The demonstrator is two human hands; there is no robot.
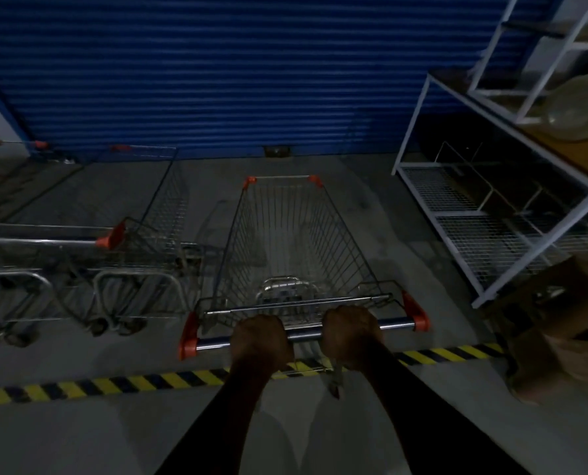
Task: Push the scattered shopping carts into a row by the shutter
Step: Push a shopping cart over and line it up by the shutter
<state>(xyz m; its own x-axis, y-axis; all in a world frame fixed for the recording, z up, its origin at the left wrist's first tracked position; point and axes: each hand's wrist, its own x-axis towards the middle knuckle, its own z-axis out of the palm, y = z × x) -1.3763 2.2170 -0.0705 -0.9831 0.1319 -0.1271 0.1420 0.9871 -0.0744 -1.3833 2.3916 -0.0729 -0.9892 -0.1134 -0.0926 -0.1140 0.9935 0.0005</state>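
Blue shutter (217,73) ahead | left hand (261,339), right hand (350,330) wrapped round cart handle (304,334) to steer | parked carts (141,234) at left, forming row

A wire shopping cart (296,241) with orange corner caps stands upright, its empty basket pointing nose-first at the blue roller shutter (200,73) and stopping short of it. Left of this cart, more wire carts (141,231) with orange-capped handles stand nested side by side, also facing the shutter, closer to it.
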